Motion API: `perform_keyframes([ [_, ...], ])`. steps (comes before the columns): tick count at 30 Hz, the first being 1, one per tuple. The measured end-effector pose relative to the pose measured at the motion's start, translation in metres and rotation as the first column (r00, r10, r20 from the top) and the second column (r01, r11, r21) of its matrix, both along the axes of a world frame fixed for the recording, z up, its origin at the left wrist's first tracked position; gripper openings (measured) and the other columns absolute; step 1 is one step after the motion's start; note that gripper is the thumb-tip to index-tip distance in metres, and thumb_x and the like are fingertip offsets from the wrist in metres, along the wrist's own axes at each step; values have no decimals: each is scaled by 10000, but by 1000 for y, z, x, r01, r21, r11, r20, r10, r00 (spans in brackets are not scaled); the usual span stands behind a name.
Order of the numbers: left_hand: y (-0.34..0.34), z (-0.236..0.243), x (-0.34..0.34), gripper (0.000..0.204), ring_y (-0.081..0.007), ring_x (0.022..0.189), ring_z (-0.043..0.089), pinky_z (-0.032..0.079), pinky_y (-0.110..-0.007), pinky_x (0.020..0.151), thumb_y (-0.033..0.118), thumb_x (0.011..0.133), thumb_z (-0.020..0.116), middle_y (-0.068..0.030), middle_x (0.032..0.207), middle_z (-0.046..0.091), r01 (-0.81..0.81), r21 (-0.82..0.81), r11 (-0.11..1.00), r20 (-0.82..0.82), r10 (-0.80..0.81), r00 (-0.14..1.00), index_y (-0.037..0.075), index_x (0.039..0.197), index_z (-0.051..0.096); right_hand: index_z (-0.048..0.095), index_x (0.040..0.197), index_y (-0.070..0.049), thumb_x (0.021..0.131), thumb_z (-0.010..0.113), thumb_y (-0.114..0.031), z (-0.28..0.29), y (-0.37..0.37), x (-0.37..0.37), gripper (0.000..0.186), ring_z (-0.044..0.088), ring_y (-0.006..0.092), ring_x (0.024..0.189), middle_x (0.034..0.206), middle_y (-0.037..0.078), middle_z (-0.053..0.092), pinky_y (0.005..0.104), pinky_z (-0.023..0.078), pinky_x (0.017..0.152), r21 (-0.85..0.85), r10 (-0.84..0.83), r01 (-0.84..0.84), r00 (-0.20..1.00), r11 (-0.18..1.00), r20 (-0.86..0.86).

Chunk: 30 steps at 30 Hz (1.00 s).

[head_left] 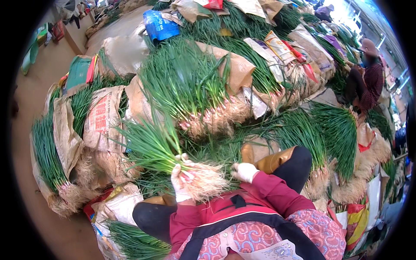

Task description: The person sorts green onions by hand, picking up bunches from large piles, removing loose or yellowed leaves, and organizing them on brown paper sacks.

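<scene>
In front of my lap, my left hand (179, 181), in a pale glove, is closed around a bunch of spring onions (158, 151). Their green leaves fan toward the far left. The pinkish bulbs and long tan roots point right, toward my other hand. My right hand (245, 172), gloved as well, is curled closed beside the root ends; whatever its fingers hold, if anything, I cannot make out. Just beyond both hands, a large heap of spring onions (186, 86) lies with its roots toward me. Loose green leaves (208, 151) litter the ground between.
Bundles partly covered by paper sacks (104, 117) lie at the left. More spring onions (336, 134) are laid out at the right. A blue bag (160, 25) lies at the far side. Another person (368, 78) sits at the far right. Brown floor (34, 173) borders the left.
</scene>
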<state>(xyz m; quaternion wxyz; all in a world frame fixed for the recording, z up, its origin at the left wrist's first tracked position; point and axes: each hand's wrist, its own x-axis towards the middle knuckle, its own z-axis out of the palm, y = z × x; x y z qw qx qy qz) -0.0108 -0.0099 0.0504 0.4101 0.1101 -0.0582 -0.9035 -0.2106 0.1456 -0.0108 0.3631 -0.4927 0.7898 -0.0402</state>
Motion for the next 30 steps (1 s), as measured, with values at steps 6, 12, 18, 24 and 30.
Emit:
perform_keyframes([
  [6, 9, -40, -15, 689, -220, 806, 595, 520, -255, 588, 197, 772, 652, -143, 1056, 570, 235, 119, 965, 64, -244, 968, 10, 1345, 318, 594, 1057, -95, 846, 521, -242, 50, -102, -57, 267, 609, 338, 866, 936, 188, 631, 374, 469, 778, -657, -324, 355, 930, 665, 175],
  [12, 13, -9, -24, 712, -210, 790, 601, 536, -282, 604, 189, 761, 646, -162, 1155, 529, 156, 1, 988, 180, -153, 972, 1, 1353, 299, 624, 950, -73, 806, 584, -316, 0, -172, -113, 286, 602, 338, 825, 883, 166, 637, 423, 466, 748, -504, -533, 349, 796, 790, -286],
  [18, 9, -26, -16, 601, -186, 829, 561, 533, -340, 711, 138, 753, 645, -107, 1156, 515, 139, 54, 989, 47, -142, 989, 42, 1287, 386, 630, 850, -51, 802, 577, -325, -23, -178, -143, 283, 609, 336, 792, 834, 166, 642, 411, 475, 722, -620, -568, 440, 823, 650, -10],
  [24, 7, -31, -14, 549, -261, 847, 597, 572, -389, 604, 128, 778, 616, -100, 1088, 545, 154, 41, 987, 54, -156, 986, 54, 1275, 393, 641, 930, -22, 826, 556, -337, -14, -190, -125, 343, 612, 336, 844, 882, 188, 645, 404, 451, 782, -506, -503, 362, 847, 783, -173],
  [30, 5, -31, -11, 593, -276, 854, 590, 567, -414, 626, 140, 749, 648, -70, 1018, 548, 131, 16, 991, 81, -132, 988, 66, 1282, 397, 654, 863, -14, 830, 583, -311, -8, -180, -143, 308, 618, 293, 778, 802, 151, 649, 356, 461, 726, -616, -494, 451, 862, 646, 114],
])
